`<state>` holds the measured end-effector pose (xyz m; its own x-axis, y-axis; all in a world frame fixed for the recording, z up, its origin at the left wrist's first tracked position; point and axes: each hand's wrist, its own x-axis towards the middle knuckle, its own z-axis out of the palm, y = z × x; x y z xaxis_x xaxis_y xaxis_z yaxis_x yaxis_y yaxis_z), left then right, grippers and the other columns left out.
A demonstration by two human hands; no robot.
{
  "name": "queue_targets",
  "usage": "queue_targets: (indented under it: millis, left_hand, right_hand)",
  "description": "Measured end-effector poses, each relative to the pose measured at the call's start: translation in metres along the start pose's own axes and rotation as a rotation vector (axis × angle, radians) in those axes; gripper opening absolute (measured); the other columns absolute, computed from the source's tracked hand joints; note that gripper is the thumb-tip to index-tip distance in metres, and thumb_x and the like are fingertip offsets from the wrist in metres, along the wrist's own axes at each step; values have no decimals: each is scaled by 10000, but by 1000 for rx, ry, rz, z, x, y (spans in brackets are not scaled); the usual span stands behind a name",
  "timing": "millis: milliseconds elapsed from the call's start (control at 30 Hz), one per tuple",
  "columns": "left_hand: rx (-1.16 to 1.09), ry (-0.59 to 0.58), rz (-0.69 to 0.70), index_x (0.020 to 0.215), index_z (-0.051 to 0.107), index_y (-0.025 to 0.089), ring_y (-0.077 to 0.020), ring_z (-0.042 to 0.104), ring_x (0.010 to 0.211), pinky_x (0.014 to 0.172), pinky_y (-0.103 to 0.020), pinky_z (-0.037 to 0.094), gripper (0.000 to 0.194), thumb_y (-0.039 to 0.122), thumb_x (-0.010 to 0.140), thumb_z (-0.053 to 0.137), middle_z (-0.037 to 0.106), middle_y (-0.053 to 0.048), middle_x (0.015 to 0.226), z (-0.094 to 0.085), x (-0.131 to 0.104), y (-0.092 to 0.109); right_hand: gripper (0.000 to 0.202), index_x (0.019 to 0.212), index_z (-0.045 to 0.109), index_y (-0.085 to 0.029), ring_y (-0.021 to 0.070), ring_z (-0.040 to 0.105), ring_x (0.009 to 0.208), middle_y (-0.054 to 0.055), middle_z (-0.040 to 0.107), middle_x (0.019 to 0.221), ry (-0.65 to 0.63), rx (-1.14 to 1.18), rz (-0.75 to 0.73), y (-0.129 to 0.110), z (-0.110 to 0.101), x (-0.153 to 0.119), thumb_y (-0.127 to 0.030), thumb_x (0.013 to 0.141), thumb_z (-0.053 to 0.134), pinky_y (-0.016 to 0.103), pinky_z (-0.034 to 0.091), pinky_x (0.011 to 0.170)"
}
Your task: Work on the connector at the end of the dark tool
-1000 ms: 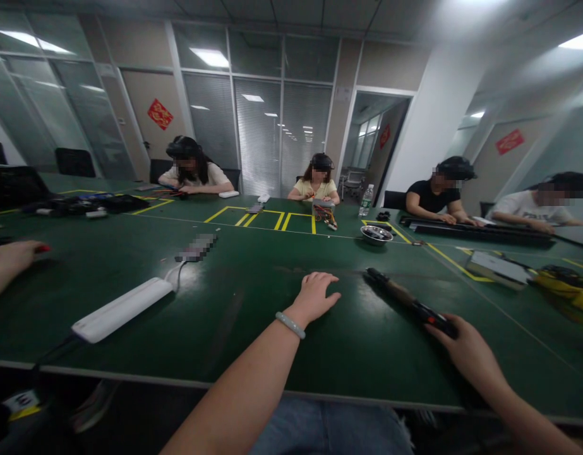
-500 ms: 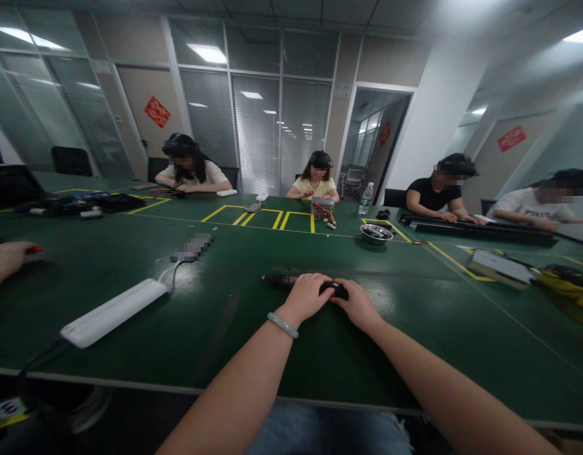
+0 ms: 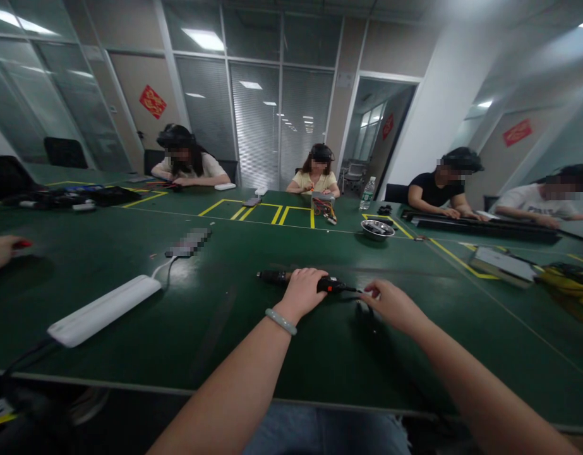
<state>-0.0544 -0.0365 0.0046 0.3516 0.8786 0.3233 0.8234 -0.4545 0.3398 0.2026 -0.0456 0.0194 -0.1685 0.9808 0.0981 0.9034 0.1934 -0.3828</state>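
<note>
A dark, stick-shaped tool (image 3: 333,285), perhaps an electric screwdriver, lies across the green table (image 3: 225,354) in front of me. Its narrow tip points left, and a small orange-red spot shows near its right end. My left hand (image 3: 306,289), with a pale bangle at the wrist, is wrapped over the tool's middle. To the right, my right hand (image 3: 383,302) pinches the thin black cord close to where it leaves the tool. Part of the dark cord hangs or lies below my right fingers, blurred.
A white power strip (image 3: 106,309) and a phone (image 3: 189,242) lie left. Beyond are a metal bowl (image 3: 378,230), a bottle (image 3: 367,194) and a wired box (image 3: 323,203). A person's hand (image 3: 2,251) is at the left edge; several people sit opposite.
My right hand has moved right, off the tool's end, onto the cord. My left hand stays on the tool, which has shifted slightly left. More of the tool's right end shows.
</note>
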Motion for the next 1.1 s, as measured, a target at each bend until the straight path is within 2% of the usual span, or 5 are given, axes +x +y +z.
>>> queue_targets:
  millis: [133, 500, 700, 867, 1100]
  left_hand:
    - [-4, 6, -18, 1235, 531, 252, -269, 487, 1161, 1018, -425, 302, 463, 449, 826, 624, 580, -58, 1226, 2, 1, -1]
    - [-41, -18, -14, 1219, 569, 283, -270, 488, 1116, 950, -411, 359, 510, 624, 844, 510, 570, -54, 1186, -13, -4, 3]
    - [3, -4, 5, 1166, 597, 263, -267, 505, 1070, 930, -387, 394, 507, 495, 729, 707, 536, -60, 1114, -14, -5, 6]
    - [-29, -88, -4, 1104, 534, 258, -237, 564, 1014, 860, -344, 433, 414, 376, 753, 718, 562, -40, 1115, -15, -8, 14]
    - [10, -4, 5, 1116, 469, 248, -251, 563, 1034, 863, -369, 424, 362, 314, 821, 668, 586, -54, 1128, -7, -2, 14]
  right_hand:
    - [374, 833, 709, -214, 215, 618, 703, 61, 695, 791, -310, 34, -17, 9, -8, -15, -570, 796, 603, 302, 409, 608]
    - [280, 847, 727, -218, 182, 613, 753, 5, 698, 811, -490, 362, -211, -18, 3, -4, -482, 779, 661, 271, 432, 673]
    - [335, 772, 688, -173, 118, 496, 587, -24, 586, 648, -513, 645, -180, -26, 1, 15, -503, 723, 716, 243, 362, 565]
    - [368, 768, 637, -163, 86, 410, 513, -41, 512, 584, -373, 897, -164, -32, 10, 25, -523, 738, 709, 229, 279, 495]
    - [359, 887, 627, -182, 77, 434, 513, 22, 648, 813, -261, 987, -99, -14, 11, 23, -507, 754, 701, 217, 255, 440]
